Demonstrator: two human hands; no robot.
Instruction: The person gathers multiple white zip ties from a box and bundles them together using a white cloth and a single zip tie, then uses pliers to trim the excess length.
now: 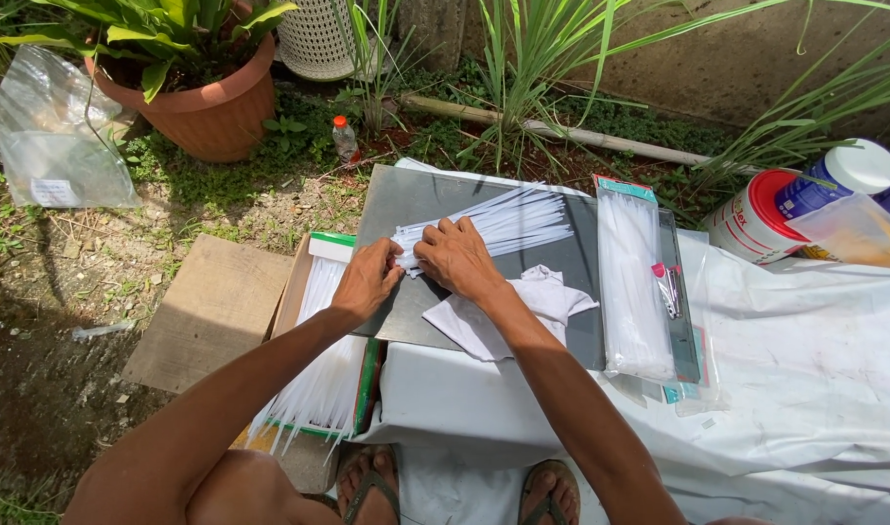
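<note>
Both arms are bare from shoulder to wrist, with no sleeves, watch, bracelet or rings on the left hand (367,280) or the right hand (456,258). At six o'clock, the feet wear dark strapped rubber flip-flop sandals (372,491), toes uncovered. The knees are bare too.

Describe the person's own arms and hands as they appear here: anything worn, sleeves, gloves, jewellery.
Both arms are bare along their whole visible length, with no sleeves in view. The left hand and the right hand wear no gloves, and no rings, watch or wristbands show on them. The arms are lean, lit by strong sun. Nothing is taped, strapped or marked on either forearm.
</note>
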